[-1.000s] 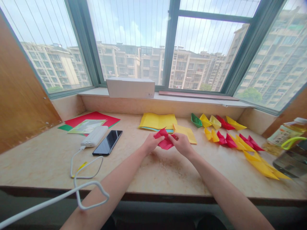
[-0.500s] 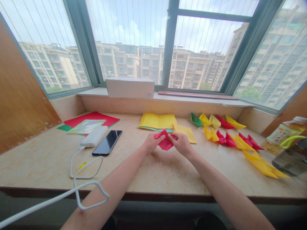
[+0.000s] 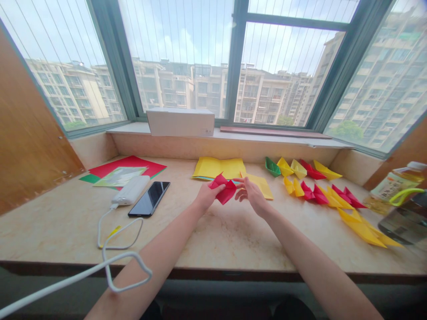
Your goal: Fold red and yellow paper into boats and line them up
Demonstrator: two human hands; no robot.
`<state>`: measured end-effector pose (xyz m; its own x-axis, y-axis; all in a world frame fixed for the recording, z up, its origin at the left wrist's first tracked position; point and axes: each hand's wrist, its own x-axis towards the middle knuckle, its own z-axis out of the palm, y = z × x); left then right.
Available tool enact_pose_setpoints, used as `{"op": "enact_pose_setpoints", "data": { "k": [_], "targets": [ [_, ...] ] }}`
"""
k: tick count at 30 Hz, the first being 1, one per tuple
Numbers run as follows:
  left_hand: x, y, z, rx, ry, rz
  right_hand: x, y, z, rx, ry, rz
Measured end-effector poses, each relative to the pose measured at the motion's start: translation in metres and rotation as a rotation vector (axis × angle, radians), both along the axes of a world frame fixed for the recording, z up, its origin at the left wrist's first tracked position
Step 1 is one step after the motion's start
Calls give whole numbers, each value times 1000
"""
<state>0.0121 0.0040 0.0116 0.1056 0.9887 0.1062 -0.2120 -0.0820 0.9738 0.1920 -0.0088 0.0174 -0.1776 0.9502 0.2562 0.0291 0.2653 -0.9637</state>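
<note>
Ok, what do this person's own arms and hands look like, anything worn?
The left hand and right hand are ungloved, with no watch or bracelet on either wrist. No sleeves show on the forearms. I cannot tell about rings.

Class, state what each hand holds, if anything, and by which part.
The left hand holds the folded red paper by its left side; the right hand, fingers loosely open, grips nothing.

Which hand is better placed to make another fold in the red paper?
Probably the right hand: it is open beside the folded red paper, while the left hand pinches it.
</note>
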Motion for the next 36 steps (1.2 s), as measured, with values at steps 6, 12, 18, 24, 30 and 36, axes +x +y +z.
{"op": "enact_pose_setpoints", "data": {
  "k": [6,12,18,24,30,36],
  "targets": [
    [-1,-1,2,-19,-68,-21,-3,0,-7,13,-25,152],
    [-1,-4,3,71,74,-80,-4,3,-10,37,-28,111],
    [2,-5,4,98,130,-99,-3,0,-3,83,-55,58],
    [2,-4,2,97,129,-91,-4,-1,-2,120,-110,44],
    [3,-7,5,108,93,-99,-4,2,-3,116,-77,2],
    [5,-8,6,117,70,-95,-4,3,-5,114,-93,-24]
  ]
}}
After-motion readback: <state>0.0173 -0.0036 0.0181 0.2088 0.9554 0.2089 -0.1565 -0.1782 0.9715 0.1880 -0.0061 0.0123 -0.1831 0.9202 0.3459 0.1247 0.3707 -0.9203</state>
